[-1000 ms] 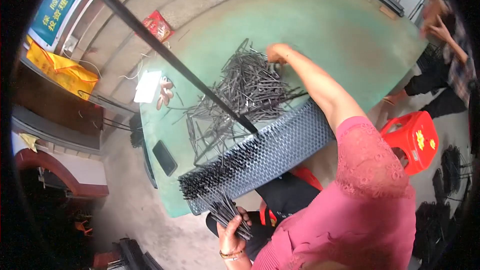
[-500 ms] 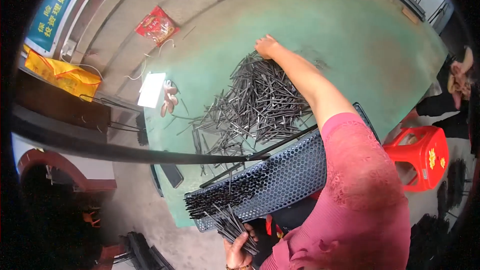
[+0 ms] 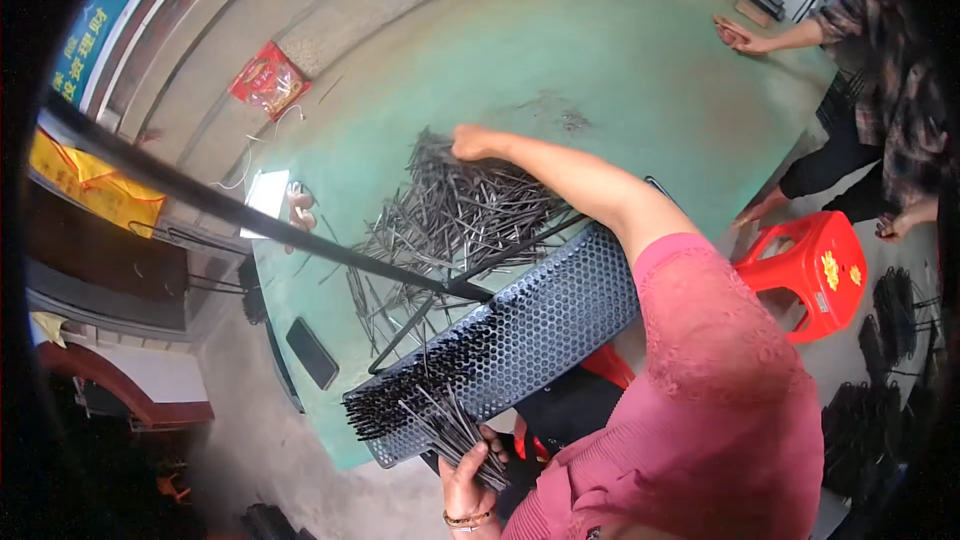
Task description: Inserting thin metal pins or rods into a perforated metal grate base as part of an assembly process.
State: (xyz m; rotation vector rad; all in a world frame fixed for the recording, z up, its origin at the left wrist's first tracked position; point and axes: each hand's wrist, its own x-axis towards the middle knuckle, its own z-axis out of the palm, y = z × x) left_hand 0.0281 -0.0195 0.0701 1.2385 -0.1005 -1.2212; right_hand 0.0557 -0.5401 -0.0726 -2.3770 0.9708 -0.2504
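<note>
The left hand (image 3: 466, 477) clutched a bundle (image 3: 457, 432) of thin black sticks while the right hand (image 3: 473, 143) reached to the heap (image 3: 475, 205).

A dark phone (image 3: 312, 352) lay near the left edge of the green table (image 3: 665, 115). Next came the long holed tray (image 3: 572, 302), slanting along the table's near edge, its left part crowded with planted sticks (image 3: 440, 358) and its right part showing rows of holes. The left fingers were wrapped round the bundle, whose tips fanned out over the tray's left end. Beyond the tray, the heap spread loosely across the table. At its far side the right hand looked curled; whether it grasped any sticks could not be told. A red stool (image 3: 828, 285) stood to the right.
</note>
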